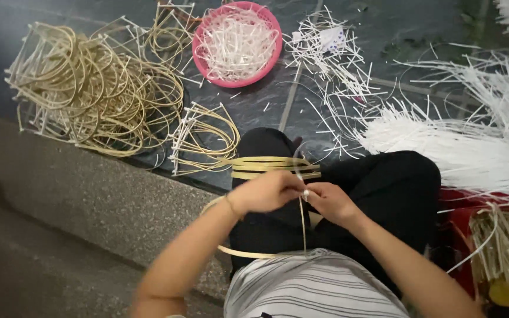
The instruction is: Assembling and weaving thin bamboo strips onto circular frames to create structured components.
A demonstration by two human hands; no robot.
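Dark stone floor spreads before me, littered with bent cane frames (98, 88). Over my lap, my left hand (264, 191) pinches the cane loop (275, 166), my right hand (329, 200) grips a white strip (303, 221); binding seems underway, wanting steady tension next.

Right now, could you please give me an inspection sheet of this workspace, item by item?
Surface: dark floor beyond a grey stone step.
Job's things: tan strip hoops on the lap, a thin white strip at the fingers.
Clutter: pile of finished hoop frames, pink basin of white strips, white strip bundle, scattered offcuts.
Grippers: left hand and right hand meet, pinching the strip.
Cables: nothing seen.
Surroundings: red crate with straw-coloured strips.
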